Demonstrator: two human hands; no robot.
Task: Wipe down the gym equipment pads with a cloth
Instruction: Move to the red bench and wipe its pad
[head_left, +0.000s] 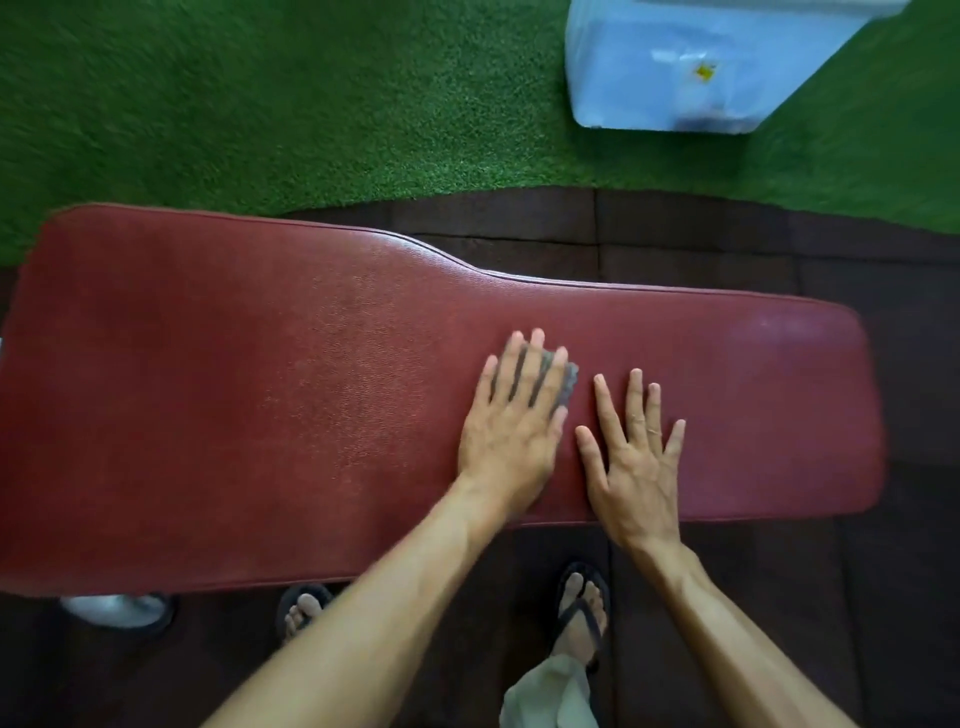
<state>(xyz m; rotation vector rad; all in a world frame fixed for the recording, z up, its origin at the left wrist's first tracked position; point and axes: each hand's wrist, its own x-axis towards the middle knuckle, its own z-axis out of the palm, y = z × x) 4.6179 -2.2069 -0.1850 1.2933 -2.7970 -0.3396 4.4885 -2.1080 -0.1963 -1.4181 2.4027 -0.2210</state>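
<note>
A long dark-red padded bench pad (260, 405) runs left to right across the view. My left hand (511, 421) lies flat on it, fingers spread, pressing a small grey cloth (563, 382) against the pad; only the cloth's far edge shows past my fingers. Beside it on the right, my right hand (636, 457) rests palm down on the bare pad with fingers apart and nothing under it. The two hands are close but not touching.
Green artificial turf (260, 104) lies beyond the bench, with a pale blue plastic container (691, 67) standing on it at the far right. Dark rubber floor tiles (779, 597) surround the bench. My sandalled feet (582, 613) stand just below the pad's near edge.
</note>
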